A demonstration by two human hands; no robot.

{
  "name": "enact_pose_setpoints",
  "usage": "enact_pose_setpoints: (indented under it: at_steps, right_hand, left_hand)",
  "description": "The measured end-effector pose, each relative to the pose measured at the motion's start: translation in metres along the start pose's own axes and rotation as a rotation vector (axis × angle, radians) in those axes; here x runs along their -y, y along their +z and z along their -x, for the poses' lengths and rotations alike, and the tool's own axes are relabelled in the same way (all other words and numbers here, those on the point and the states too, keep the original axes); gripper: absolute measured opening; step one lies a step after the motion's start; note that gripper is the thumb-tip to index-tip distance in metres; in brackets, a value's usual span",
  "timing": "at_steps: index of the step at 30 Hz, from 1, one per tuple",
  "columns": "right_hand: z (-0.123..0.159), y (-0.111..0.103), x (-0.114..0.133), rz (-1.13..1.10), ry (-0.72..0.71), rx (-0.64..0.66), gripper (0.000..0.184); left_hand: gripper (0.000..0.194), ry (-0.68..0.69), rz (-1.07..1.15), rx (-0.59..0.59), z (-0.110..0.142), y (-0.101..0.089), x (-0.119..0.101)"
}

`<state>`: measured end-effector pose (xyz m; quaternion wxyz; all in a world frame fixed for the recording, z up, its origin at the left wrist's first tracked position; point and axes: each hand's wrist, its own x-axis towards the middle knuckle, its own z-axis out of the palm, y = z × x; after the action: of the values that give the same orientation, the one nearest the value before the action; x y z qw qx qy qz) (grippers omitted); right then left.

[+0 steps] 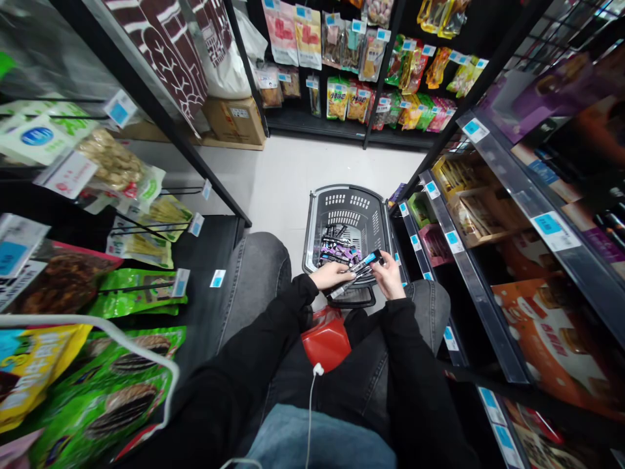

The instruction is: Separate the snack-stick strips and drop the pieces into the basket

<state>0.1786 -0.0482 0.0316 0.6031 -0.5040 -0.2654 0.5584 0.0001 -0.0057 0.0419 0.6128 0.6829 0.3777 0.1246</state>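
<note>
In the head view, my left hand (330, 276) is closed round slim silver-and-black stick packets (344, 286) over the near side of the basket. My right hand (389, 276) pinches the far end of a slim blue-and-black stick packet (365, 262), which slants across toward my left hand. Below and beyond both hands stands a grey plastic shopping basket (312, 225) on the floor, between my knees. Several purple and black stick packets (336, 249) lie inside it. Small print on the packets is too blurred to read.
A red pouch (328, 342) with a white cable (311, 404) rests at my lap. Shelves (488, 286) of boxed snacks close in on the right. Hanging snack bags (141, 286) line the left. A cardboard box (237, 122) stands near the back rack (312, 124).
</note>
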Motion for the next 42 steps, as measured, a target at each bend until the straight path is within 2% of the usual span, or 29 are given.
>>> enact_pose_setpoints:
  at_steps: [2,5,8,11,16,18,21,25,28,31,36,39,40,42]
  right_hand:
    - [0.002,0.010,-0.008,-0.024,0.006,0.025,0.042]
    - [0.003,0.021,-0.016,-0.034,0.004,0.080,0.038]
    - [0.003,0.025,-0.020,-0.006,-0.031,0.059,0.030]
    - [0.001,0.022,-0.018,0.013,-0.071,-0.074,0.025]
    - [-0.004,0.014,-0.011,-0.065,-0.168,-0.312,0.024]
    - [-0.006,0.011,-0.009,-0.059,-0.204,-0.361,0.024]
    - [-0.009,0.006,-0.009,-0.033,-0.211,-0.417,0.023]
    - [-0.013,-0.002,-0.008,-0.087,-0.196,-0.514,0.024]
    - [-0.016,-0.007,-0.005,-0.116,-0.177,-0.579,0.022]
    - [-0.017,-0.010,-0.002,-0.113,-0.161,-0.578,0.021]
    - [-0.016,-0.009,-0.004,-0.137,-0.178,-0.561,0.019]
    - [-0.017,-0.013,-0.006,-0.134,-0.182,-0.565,0.016]
    - [-0.017,-0.017,-0.005,-0.133,-0.186,-0.580,0.014]
    - [-0.020,-0.027,-0.002,-0.141,-0.188,-0.632,0.011]
  left_hand:
    - [0.028,0.048,-0.093,-0.063,-0.001,0.007,0.002]
    - [0.024,0.104,-0.160,-0.221,-0.004,0.018,0.005]
    - [0.024,0.099,-0.194,-0.319,-0.005,0.027,0.004]
    - [0.024,0.086,-0.213,-0.287,-0.006,0.031,-0.001]
    - [0.020,0.133,-0.207,-0.137,-0.004,0.036,-0.006]
    - [0.023,0.146,-0.108,-0.055,-0.004,0.040,-0.005]
    - [0.035,0.157,0.164,0.098,-0.005,0.042,-0.002]
    - [0.049,0.151,0.388,0.209,-0.010,0.032,0.004]
    - [0.052,0.092,0.434,0.203,-0.012,0.017,0.009]
    - [0.057,0.043,0.513,0.161,-0.012,0.006,0.011]
    - [0.062,0.035,0.664,0.154,-0.009,0.004,0.008]
    - [0.051,-0.061,0.674,0.123,-0.007,0.001,0.006]
    - [0.042,-0.120,0.653,0.079,-0.007,-0.001,0.006]
    - [0.023,-0.226,0.609,-0.083,-0.007,-0.006,0.008]
